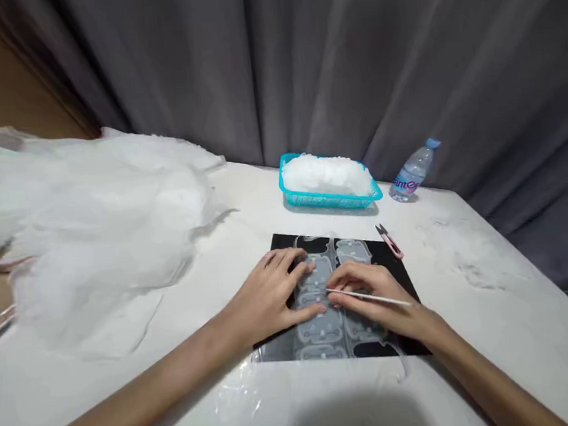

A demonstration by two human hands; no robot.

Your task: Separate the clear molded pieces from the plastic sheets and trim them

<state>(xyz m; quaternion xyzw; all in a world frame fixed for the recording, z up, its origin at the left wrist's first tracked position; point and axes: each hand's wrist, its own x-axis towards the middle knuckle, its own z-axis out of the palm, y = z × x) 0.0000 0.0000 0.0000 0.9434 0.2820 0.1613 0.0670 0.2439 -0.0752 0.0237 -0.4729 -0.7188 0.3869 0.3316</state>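
Field layout, white flat tabletop [253, 206]: thin black rectangular mat [405, 283] near the middle. On it, translucent plastic sheet with rounded panels [320, 331]. Bare left hand [276, 295] on the sheet's left side; bare right hand [380, 284] over its right, slim white stick [372, 297] in its fingers, tip between the two hands. Small pink-handled snips [391, 243] at mat's far right corner. Behind mat: turquoise openwork plastic basket [333, 200], fluffy white filling [328, 174] inside. Right of basket: clear blue-capped plastic bottle [414, 169]. Left: heaped translucent white sheeting [113, 216]. Behind all: hanging grey fabric curtain [215, 72].
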